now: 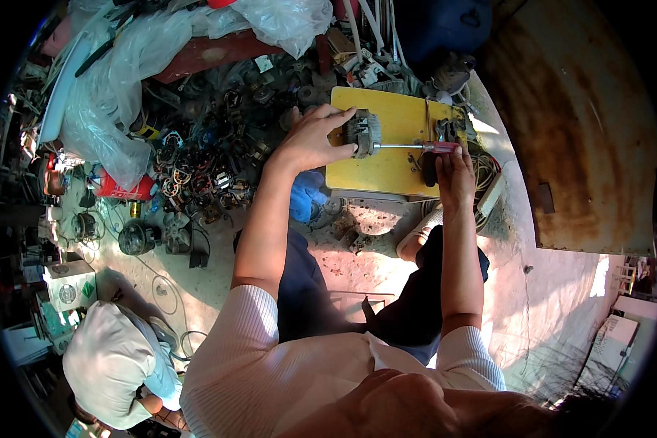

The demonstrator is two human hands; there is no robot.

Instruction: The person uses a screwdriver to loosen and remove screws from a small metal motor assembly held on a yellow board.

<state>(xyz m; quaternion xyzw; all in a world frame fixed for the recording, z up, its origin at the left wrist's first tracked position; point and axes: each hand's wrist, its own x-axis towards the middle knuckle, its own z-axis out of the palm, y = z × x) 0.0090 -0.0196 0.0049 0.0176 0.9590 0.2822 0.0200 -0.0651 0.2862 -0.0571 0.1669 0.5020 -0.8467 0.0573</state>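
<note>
My left hand (312, 140) grips a grey, finned metal part (363, 133), possibly a motor core, between thumb and fingers above a yellow board (401, 109). In my right hand (456, 175) is a screwdriver (440, 147) with a red handle, held near its end. Its long shaft points left, and the tip meets the right side of the metal part; the exact contact spot is too small to make out. A dark, rounded object (429, 169) lies on the board beside my right hand, partly hidden.
Motor parts and wire coils (190, 175) pile up at the left, under clear plastic sheeting (124, 87). A blue cloth (308, 196) lies by the board. Rusty sheet metal (577, 131) stands at right, near coiled cables (482, 175). Another person (117, 365) bends over at lower left.
</note>
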